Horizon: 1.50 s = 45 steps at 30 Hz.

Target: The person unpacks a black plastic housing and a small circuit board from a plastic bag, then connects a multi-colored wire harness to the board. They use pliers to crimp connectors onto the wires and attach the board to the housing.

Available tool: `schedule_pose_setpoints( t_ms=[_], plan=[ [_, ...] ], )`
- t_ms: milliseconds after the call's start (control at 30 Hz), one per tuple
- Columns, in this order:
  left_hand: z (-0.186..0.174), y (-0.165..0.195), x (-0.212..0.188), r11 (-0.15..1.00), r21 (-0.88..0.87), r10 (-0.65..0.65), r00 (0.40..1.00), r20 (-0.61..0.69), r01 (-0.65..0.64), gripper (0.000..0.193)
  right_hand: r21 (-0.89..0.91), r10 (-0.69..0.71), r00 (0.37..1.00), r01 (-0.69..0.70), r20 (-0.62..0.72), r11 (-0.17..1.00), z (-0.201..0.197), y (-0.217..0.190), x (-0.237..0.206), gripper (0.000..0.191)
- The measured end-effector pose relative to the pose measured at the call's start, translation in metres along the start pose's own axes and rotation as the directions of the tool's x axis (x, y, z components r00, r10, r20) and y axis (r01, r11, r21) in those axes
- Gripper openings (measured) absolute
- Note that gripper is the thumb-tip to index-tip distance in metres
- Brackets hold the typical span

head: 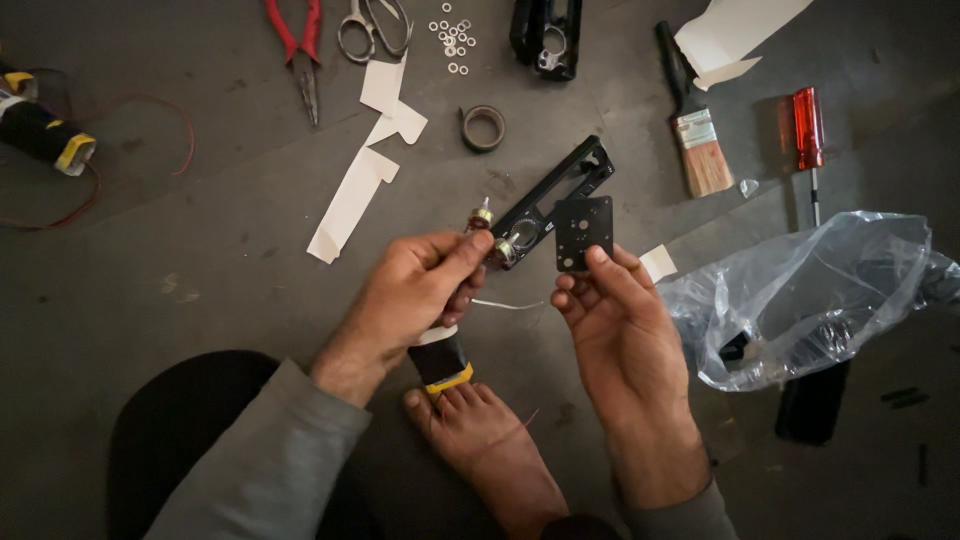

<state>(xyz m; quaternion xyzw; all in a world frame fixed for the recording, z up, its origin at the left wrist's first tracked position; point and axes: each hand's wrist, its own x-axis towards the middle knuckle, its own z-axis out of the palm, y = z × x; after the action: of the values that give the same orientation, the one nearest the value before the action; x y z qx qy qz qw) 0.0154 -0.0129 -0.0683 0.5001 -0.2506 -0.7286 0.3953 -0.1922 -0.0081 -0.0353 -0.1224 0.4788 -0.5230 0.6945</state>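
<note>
My left hand (420, 285) grips a small motor (481, 218) with a copper-wound top; its black and yellow lower end (443, 362) sticks out below the palm. My right hand (615, 310) pinches a flat black square plate with holes (583, 233) between thumb and fingers. Just behind both lies a long black frame piece (560, 190) on the dark floor. A thin white wire (505, 304) runs between the hands. My bare foot (490, 440) rests on the floor below them.
Around the floor lie red pliers (298, 45), scissors (372, 25), small washers (452, 38), a tape ring (483, 127), white paper strips (360, 170), a paintbrush (692, 120), a red screwdriver (809, 135), a clear plastic bag (810, 295) and another motor (45, 135) with red wire.
</note>
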Motion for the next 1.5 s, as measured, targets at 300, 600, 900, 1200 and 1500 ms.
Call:
schedule_pose_setpoints(
  t_ms=[300, 600, 900, 1200, 1500],
  plan=[
    [-0.001, 0.005, -0.001, 0.991, 0.091, 0.096, 0.995, 0.035, -0.099, 0.024, -0.003, -0.001, 0.999, 0.001, 0.037, 1.0, -0.002, 0.0, 0.003, 0.018],
    [0.002, 0.009, -0.004, 0.958, 0.169, 0.213, 0.97, 0.113, -0.23, 0.024, -0.008, -0.003, 1.0, 0.003, -0.008, 1.0, 0.0, 0.001, 0.002, 0.015],
    [0.008, 0.022, -0.019, 0.885, 0.181, 0.398, 0.899, 0.181, -0.428, 0.031, -0.01, -0.023, 0.998, 0.023, 0.06, 1.0, 0.004, 0.003, -0.001, 0.013],
    [0.018, 0.031, -0.027, 0.737, 0.341, 0.58, 0.805, 0.122, -0.583, 0.026, -0.023, -0.034, 0.995, 0.036, 0.099, 0.999, 0.008, 0.003, -0.003, 0.011],
    [0.023, 0.036, -0.033, 0.544, 0.589, 0.638, 0.751, 0.173, -0.598, 0.025, -0.034, -0.1, 0.991, 0.103, 0.084, 0.994, 0.007, 0.006, 0.0, 0.01]
  ],
)
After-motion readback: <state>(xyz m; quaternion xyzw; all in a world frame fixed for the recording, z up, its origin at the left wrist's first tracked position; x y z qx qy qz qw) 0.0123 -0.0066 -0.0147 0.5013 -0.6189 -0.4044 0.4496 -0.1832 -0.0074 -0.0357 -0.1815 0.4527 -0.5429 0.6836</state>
